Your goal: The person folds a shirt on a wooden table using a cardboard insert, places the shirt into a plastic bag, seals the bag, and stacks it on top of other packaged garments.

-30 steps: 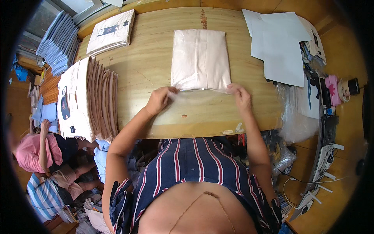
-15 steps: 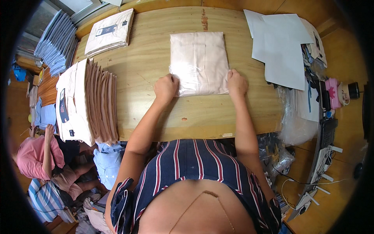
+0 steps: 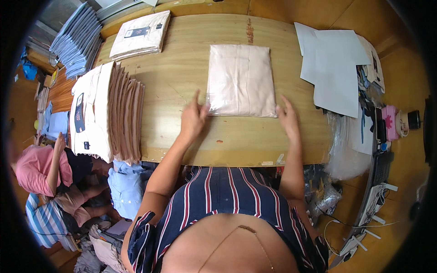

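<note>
A folded pale pink garment in a clear plastic bag (image 3: pixel 241 79) lies flat on the wooden table (image 3: pixel 177 59), its plain side up. My left hand (image 3: pixel 195 117) is at the bag's near left corner, open, with the fingers spread and pointing away from me. Beside the near right corner, my right hand (image 3: pixel 287 119) is open too, its thumb close to the bag's edge. Neither hand grips anything. A small pale strip (image 3: pixel 281 158) lies near the table's front edge, by a small label.
At the left stands a tall stack of cream garments (image 3: pixel 93 113); behind it lie bagged garments (image 3: pixel 141 34). White sheets (image 3: pixel 334 68) cover the right side, above clear plastic bags (image 3: pixel 343 145). Blue packs (image 3: pixel 77 41) are piled far left. A person in pink (image 3: pixel 41 168) sits left.
Both hands have let go of the bag's near corners and their fingers have spread. A small pale strip now shows by my right forearm. The whole view has shifted slightly.
</note>
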